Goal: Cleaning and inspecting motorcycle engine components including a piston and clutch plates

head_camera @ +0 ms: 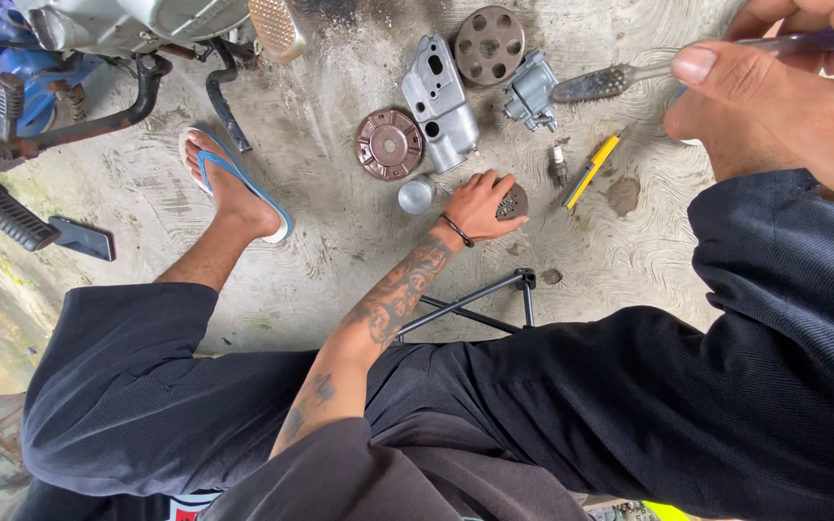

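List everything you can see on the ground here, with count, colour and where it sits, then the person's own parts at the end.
perforated disc: 1, brown, top centre of the concrete
ribbed round cover: 1, reddish brown, left of the metal housing
metal housing: 1, silver, centre top
carburettor: 1, grey, right of the housing
small cap: 1, silver, beside the left hand
spark plug: 1, dark, near the screwdriver
screwdriver: 1, yellow handle, right of centre
motorcycle: 1, blue, top left
sandal: 1, blue and white, on the foot
left hand: on a small dark perforated part
right hand: holding a dirty toothbrush
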